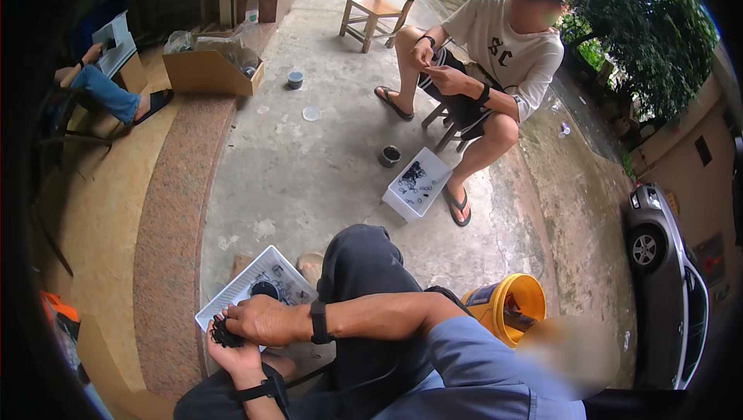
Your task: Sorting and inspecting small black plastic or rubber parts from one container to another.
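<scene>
A clump of small black rings (225, 333) lies in my left hand (238, 360), which is cupped palm up at the near edge of a white plastic tray (226, 301). My right hand (267, 321) comes over from the right, its fingers bent down and closed onto the same clump. What its fingertips pinch is hidden. Inside the tray, a round dark tub (265, 290) stands among several scattered rings (290, 292). Both my wrists wear black bands.
A yellow bucket (529, 288) stands at my right. Ahead, a co-worker (503, 56) sits with both hands together above another white tray (433, 168) of black rings; a small tub (389, 156) is beside it. A cardboard box (205, 72) and stone step (182, 188) lie left.
</scene>
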Action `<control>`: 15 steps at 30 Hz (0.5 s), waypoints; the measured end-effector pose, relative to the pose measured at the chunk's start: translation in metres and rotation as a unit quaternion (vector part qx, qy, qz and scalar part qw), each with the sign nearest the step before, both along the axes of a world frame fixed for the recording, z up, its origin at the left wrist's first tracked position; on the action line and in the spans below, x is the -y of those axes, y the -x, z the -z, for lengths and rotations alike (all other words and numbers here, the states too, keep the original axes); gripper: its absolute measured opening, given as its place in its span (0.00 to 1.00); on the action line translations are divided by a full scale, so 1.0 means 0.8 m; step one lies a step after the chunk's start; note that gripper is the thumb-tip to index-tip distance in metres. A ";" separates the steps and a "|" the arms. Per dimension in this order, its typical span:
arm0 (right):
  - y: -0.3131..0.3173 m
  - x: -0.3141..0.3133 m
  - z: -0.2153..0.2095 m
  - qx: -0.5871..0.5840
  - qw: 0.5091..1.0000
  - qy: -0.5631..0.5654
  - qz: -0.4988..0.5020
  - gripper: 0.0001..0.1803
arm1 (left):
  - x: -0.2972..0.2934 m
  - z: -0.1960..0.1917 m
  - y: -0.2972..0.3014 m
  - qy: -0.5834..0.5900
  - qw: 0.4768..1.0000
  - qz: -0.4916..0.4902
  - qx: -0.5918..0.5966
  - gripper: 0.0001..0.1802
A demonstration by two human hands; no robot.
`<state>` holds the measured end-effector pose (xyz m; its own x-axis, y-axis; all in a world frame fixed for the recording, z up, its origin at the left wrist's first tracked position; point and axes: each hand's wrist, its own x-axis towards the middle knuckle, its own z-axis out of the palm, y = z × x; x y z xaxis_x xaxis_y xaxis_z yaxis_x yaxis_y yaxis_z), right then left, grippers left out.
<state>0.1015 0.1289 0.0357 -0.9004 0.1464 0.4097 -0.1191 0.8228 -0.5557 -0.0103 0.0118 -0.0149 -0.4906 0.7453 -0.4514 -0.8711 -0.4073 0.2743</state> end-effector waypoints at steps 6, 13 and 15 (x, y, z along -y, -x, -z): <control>-0.001 -0.001 -0.004 0.003 1.000 -0.004 0.002 0.10 | 0.000 0.000 0.001 -0.011 1.000 0.018 -0.015 0.15; -0.002 -0.003 -0.010 -0.028 0.999 0.007 0.023 0.08 | 0.001 0.005 0.002 0.001 1.000 -0.001 0.008 0.14; -0.005 -0.004 -0.018 -0.027 0.999 0.016 0.027 0.08 | 0.002 0.005 0.004 0.018 1.000 -0.018 0.018 0.14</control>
<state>0.1056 0.1325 0.0499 -0.8672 0.2080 0.4524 -0.1056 0.8111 -0.5753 -0.0131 0.0106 -0.0191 -0.4993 0.7105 -0.4959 -0.8660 -0.4280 0.2586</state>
